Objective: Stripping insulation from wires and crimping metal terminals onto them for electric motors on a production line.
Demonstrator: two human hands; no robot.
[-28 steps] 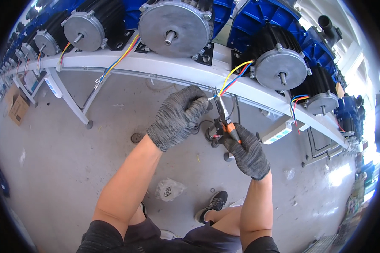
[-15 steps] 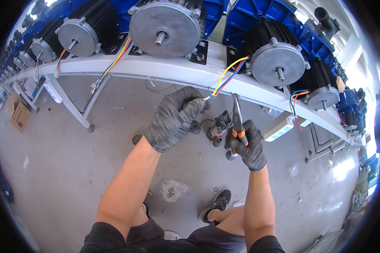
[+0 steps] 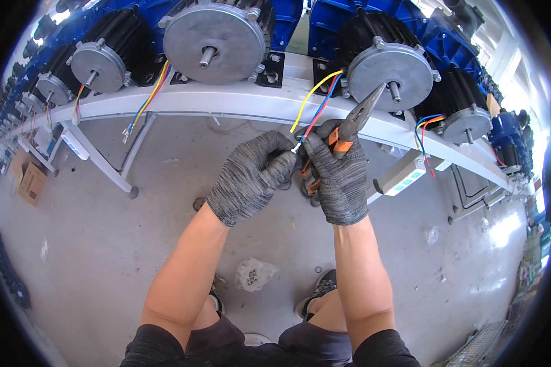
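My left hand (image 3: 251,176), in a grey knit glove, pinches a small silvery terminal (image 3: 296,147) at the end of the wires. A red wire (image 3: 316,115) and a blue wire (image 3: 332,87) run down to it from the motor (image 3: 390,76) at the right. The yellow wire (image 3: 312,93) curves off apart, its end free just above my left fingers. My right hand (image 3: 341,180), gloved alike, grips orange-handled pliers (image 3: 362,113), jaws tilted up before the motor face. Its thumb and forefinger meet the wires beside my left fingertips. Fingers hide part of the handles.
More motors (image 3: 215,44) with colored leads line a white steel frame (image 3: 226,109). A white box with blue buttons (image 3: 404,183) hangs from it at the right. On the floor lie a plastic bag of small parts (image 3: 255,275) and a cardboard box (image 3: 29,177).
My right hand has come left and up to the wires, and the pliers now tilt toward the upper right. The yellow wire has separated from the bundle. My left hand keeps its pinch.
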